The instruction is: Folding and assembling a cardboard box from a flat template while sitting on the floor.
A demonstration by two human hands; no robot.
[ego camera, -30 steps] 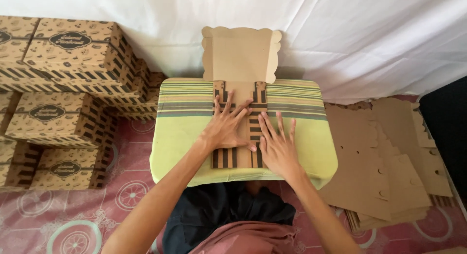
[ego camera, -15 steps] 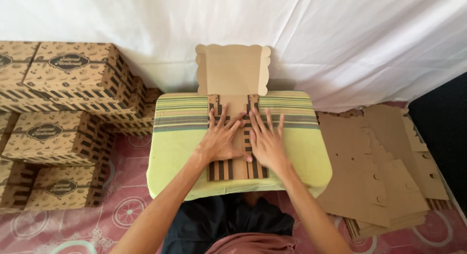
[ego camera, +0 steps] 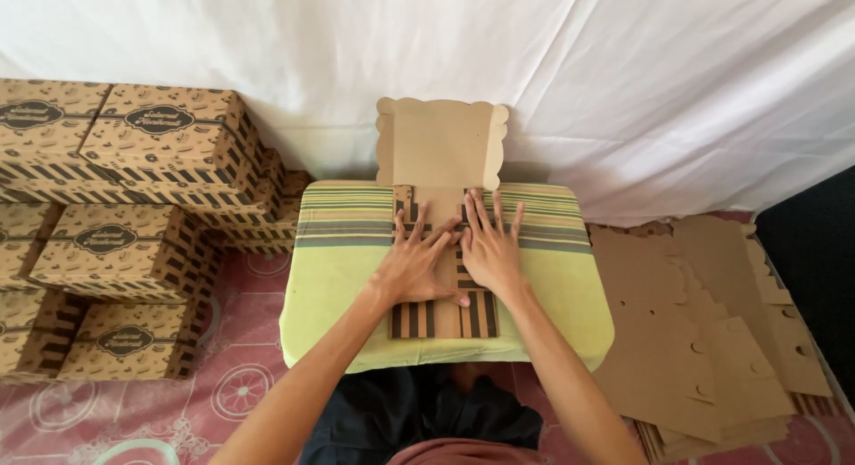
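On the middle of the green-striped bench (ego camera: 356, 278), both hands are down flat on a folded cardboard box blank (ego camera: 443, 318), brown with dark stripes, which lies lengthwise from the near edge toward the far edge. The left hand (ego camera: 411, 271) presses on the left half, fingers spread and pointing away from the body; the right hand (ego camera: 490, 249) sits just beside it on the right half, fingers fanned toward the far edge, thumbs almost meeting over the centre line. Neither grip closes on anything: both are wide and flat, palms bearing down, which looks like a way of pinning the folded panels so that they lie flat rather than spring up. At the far edge the blank's scalloped flap (ego camera: 443, 142) stands upright, leaning against the white sheet (ego camera: 623, 82) that hangs behind; it seems to rise because the hands hold the rest down on this side of the crease. Off the left edge of the bench a stack of finished printed boxes (ego camera: 134, 216) is piled in rows, close at hand. Off the right edge, a heap of flat unfolded blanks (ego camera: 704, 340) lies on the patterned floor covering (ego camera: 240, 385), within easy reach of the right arm. The person's dark-clothed lap shows under the near edge.
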